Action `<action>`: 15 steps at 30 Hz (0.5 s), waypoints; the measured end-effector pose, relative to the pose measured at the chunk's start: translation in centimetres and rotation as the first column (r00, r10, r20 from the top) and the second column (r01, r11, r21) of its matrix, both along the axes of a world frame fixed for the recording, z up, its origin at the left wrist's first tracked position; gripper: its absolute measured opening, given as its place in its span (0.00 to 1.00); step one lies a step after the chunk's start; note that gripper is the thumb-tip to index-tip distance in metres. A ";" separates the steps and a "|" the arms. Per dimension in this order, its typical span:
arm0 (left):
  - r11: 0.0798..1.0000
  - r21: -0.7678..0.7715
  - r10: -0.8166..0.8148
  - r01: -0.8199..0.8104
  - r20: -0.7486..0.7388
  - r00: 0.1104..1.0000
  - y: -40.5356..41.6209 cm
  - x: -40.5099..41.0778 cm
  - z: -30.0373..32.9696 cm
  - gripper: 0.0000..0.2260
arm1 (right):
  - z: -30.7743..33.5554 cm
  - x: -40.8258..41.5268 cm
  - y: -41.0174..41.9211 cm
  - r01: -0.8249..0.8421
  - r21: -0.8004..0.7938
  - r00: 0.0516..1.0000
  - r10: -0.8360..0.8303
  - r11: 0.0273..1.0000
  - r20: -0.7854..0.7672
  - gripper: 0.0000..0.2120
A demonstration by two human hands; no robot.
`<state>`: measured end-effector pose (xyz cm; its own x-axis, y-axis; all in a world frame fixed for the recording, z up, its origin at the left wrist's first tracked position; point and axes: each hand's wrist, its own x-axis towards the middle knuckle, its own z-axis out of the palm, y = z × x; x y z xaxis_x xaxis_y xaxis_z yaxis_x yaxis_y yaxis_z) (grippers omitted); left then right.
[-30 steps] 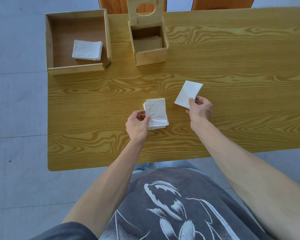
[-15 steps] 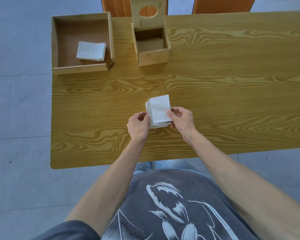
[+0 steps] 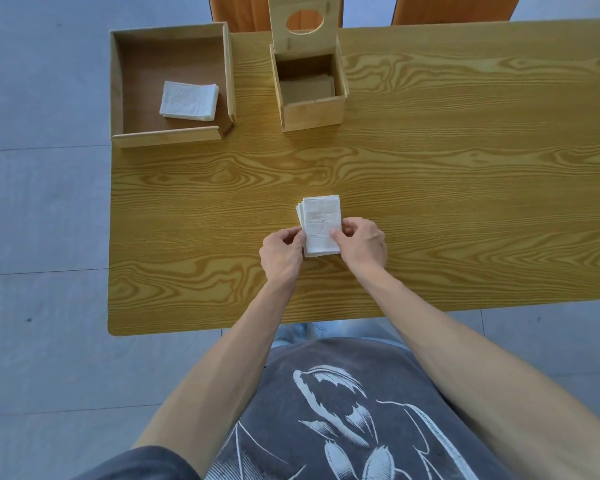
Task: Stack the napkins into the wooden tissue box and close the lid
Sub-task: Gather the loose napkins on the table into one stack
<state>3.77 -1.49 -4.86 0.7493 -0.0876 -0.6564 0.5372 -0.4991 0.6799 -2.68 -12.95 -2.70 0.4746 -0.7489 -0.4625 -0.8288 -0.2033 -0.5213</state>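
A small stack of white napkins [image 3: 320, 221] lies on the wooden table [image 3: 430, 202] near its front middle. My left hand [image 3: 282, 257] pinches the stack's left edge and my right hand [image 3: 362, 244] pinches its right edge, thumb on top. The wooden tissue box [image 3: 311, 109] stands at the back centre, with its lid [image 3: 303, 24] upright behind it, an oval hole in the lid. No white napkins show inside the box. Another napkin pile [image 3: 189, 100] rests in a low wooden tray [image 3: 168, 136] at the back left.
Two orange-brown chair backs [image 3: 454, 8] stand behind the table's far edge. Grey tiled floor [image 3: 42, 202] lies to the left of the table. My grey printed shirt fills the bottom of the view.
My right hand carried a single napkin from the right and laid it on the stack. Both hands now hold the stack's sides. The left hand stayed put.
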 end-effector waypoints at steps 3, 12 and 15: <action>1.000 0.002 -0.007 0.007 -0.001 1.000 0.0 0.2 0.0 0.06 | 0.2 0.5 0.1 -0.005 0.036 1.000 0.005 0.999 -0.008 0.10; 0.998 -0.057 -0.001 -0.001 -0.048 0.999 0.2 0.3 0.0 0.06 | 0.5 1.4 0.2 -0.027 0.125 0.999 0.030 0.992 -0.022 0.20; 0.996 -0.089 0.008 -0.014 -0.063 0.998 0.3 0.4 0.2 0.06 | 0.9 1.4 0.2 -0.076 0.123 0.997 0.072 0.989 0.033 0.20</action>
<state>4.12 -1.20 -4.61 0.7085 -0.1397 -0.6918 0.5852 -0.4316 0.6865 -1.31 -12.79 -1.80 0.5408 -0.6485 -0.5357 -0.7986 -0.1958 -0.5692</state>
